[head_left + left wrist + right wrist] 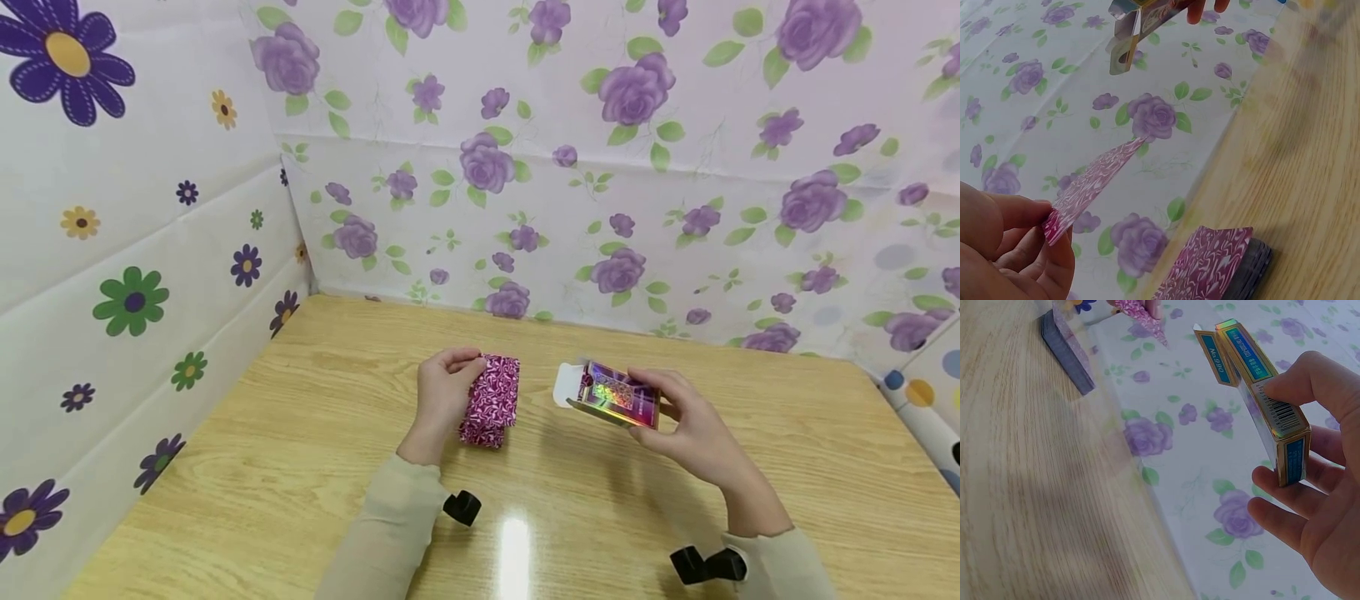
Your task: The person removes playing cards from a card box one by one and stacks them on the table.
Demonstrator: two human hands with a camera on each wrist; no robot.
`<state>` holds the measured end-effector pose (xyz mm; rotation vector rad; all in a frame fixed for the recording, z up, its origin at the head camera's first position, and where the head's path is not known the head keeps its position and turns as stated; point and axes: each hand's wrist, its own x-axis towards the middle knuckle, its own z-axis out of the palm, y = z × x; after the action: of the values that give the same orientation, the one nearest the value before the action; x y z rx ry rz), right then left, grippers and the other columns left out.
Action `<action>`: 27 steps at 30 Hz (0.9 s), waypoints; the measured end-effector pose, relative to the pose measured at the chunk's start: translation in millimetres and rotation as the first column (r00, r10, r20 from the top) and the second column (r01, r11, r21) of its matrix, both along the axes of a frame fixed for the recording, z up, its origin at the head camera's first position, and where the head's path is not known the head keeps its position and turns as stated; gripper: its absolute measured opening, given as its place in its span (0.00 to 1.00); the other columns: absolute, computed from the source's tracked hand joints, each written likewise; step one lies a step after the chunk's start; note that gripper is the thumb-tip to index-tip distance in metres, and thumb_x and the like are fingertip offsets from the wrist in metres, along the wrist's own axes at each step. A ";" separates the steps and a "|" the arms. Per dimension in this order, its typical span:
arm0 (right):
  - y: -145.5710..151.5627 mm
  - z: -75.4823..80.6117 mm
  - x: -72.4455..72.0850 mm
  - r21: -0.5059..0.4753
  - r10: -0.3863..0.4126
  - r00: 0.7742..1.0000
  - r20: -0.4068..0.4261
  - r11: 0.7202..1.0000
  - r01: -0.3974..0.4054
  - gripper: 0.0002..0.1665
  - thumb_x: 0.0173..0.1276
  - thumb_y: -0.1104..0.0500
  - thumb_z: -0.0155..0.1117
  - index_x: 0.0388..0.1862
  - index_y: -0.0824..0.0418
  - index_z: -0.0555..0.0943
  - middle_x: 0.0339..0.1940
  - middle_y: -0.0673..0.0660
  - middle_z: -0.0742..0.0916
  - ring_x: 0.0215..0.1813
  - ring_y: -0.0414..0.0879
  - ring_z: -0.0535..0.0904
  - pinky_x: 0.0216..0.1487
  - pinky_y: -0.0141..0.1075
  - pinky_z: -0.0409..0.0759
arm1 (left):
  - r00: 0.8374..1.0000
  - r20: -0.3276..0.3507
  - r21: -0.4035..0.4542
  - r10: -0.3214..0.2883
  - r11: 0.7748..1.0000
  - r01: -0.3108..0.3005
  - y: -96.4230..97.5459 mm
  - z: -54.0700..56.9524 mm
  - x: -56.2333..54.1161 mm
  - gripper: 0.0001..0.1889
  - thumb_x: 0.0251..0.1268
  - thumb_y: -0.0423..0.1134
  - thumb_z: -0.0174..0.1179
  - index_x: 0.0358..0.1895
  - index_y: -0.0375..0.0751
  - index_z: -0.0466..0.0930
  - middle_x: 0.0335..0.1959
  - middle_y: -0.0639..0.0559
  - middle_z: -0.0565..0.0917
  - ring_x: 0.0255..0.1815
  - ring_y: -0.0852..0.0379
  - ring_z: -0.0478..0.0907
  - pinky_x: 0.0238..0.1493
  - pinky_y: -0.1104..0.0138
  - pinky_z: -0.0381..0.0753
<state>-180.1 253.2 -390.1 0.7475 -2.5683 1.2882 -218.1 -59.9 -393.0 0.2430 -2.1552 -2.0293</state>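
Observation:
My left hand [441,398] pinches a pink-and-white patterned playing card [1094,184] by one end, between thumb and fingers. The card is held up over a deck of playing cards [1207,262] with the same back, which lies on the table. From above, the card overlaps most of the deck. To the right, my right hand [693,429] grips a shiny gold and purple card box [618,396] by its sides, raised over the table. The box is tilted, its end flap [567,385] folded out toward the left hand. A barcode shows on its narrow side in the right wrist view.
The hands work over a light wooden table [300,467]. A sheet with purple roses [487,162] hangs along its back edge, and a sheet with colourful flowers [135,300] stands at the left. Black wrist mounts [462,507] sit on both sleeves.

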 end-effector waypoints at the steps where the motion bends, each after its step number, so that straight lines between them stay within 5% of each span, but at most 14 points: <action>1: 0.3 0.0 -0.2 -0.001 -0.001 1.000 -0.001 1.000 0.001 0.40 0.55 0.71 0.69 0.67 0.57 0.68 0.60 0.55 0.74 0.56 0.32 0.68 0.53 0.17 0.72 | 1.000 0.001 0.000 0.000 1.000 0.000 -0.3 -0.6 -0.8 0.09 0.59 0.33 0.64 0.43 0.38 0.84 0.39 0.44 0.85 0.37 0.58 0.81 0.37 0.72 0.81; 20: 0.6 0.8 -0.7 -0.002 -0.004 1.000 0.005 1.000 0.004 0.39 0.55 0.70 0.70 0.67 0.57 0.69 0.59 0.55 0.74 0.55 0.32 0.68 0.53 0.17 0.71 | 0.999 -0.039 -0.094 0.016 0.995 -0.019 -5.0 -11.5 -6.4 0.10 0.61 0.33 0.62 0.44 0.34 0.85 0.43 0.42 0.86 0.43 0.55 0.80 0.40 0.73 0.80; 27: 1.1 1.7 0.2 0.009 -0.011 1.000 0.010 1.000 0.011 0.39 0.55 0.69 0.69 0.67 0.58 0.68 0.60 0.55 0.74 0.56 0.31 0.68 0.53 0.17 0.71 | 1.000 -0.006 -0.107 0.016 0.994 -0.016 -4.6 -15.8 -7.9 0.10 0.62 0.33 0.61 0.44 0.35 0.85 0.44 0.43 0.85 0.45 0.54 0.80 0.43 0.70 0.81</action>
<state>-179.9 254.2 -388.4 0.7298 -2.5835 1.2819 -226.0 -64.5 -408.8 0.2396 -2.2429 -1.8969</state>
